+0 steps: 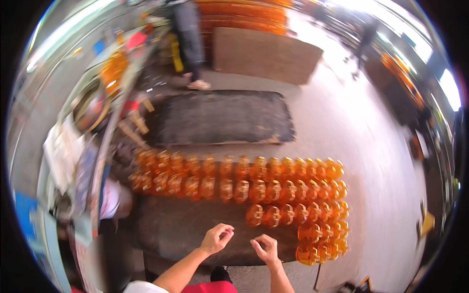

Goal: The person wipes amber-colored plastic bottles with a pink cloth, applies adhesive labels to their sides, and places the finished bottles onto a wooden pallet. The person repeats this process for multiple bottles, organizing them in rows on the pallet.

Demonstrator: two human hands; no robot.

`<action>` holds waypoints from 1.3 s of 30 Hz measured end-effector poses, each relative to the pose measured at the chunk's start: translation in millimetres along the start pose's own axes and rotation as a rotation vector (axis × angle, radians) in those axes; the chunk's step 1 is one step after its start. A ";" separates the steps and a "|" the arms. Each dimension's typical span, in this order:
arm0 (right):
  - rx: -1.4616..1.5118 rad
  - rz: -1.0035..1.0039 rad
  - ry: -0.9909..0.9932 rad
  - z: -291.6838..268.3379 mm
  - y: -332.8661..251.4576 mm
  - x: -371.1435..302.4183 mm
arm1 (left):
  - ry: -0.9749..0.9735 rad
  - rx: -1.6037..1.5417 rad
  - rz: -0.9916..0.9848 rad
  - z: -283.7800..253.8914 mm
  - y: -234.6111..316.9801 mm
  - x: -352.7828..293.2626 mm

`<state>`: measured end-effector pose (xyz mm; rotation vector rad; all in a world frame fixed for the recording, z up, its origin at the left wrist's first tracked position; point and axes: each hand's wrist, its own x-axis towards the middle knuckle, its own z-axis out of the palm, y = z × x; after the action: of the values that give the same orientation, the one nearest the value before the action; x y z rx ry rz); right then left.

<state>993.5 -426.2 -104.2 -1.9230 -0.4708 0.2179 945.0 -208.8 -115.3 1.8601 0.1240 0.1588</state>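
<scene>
My left hand (pixel 216 239) is above the near part of a dark table (pixel 195 219), its fingers loosely curled and a gap showing between thumb and fingertips. Nothing shows in it. To its right my right hand (pixel 266 249) has thumb and fingers bent and apart, also with nothing visible in it. The hands are apart from each other. Just beyond and to the right stand rows of shiny amber glass vessels (pixel 254 215), closely set. Two long rows cross the table; shorter rows fill its right end. Motion blur hides their exact shape.
Behind the table lies a dark padded slab (pixel 224 117). A brown board (pixel 264 53) leans by orange stacks (pixel 242 17). A person (pixel 188 44) stands at the far left; another figure (pixel 364 44) is far right. A cluttered workbench (pixel 105 161) runs along my left.
</scene>
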 end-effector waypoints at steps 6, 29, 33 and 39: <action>0.313 0.318 -0.280 129.7 -102.2 -84.6 | -0.043 0.169 -0.150 -176.4 43.1 -174.7; 0.756 -0.836 -1.867 862.5 -731.2 -466.2 | 2.772 1.123 -0.731 -565.6 127.7 -1068.5; 0.795 -0.861 -1.896 957.3 -755.1 -578.2 | 2.579 0.976 -0.759 -579.8 64.3 -1143.3; 0.590 -0.579 -2.115 997.5 -727.7 -663.2 | 2.562 0.447 -0.579 -580.0 0.1 -1177.2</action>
<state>-131.1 377.2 128.4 -0.2426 -1.9057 1.7325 -314.7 141.8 -3.3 0.6730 2.3867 2.0114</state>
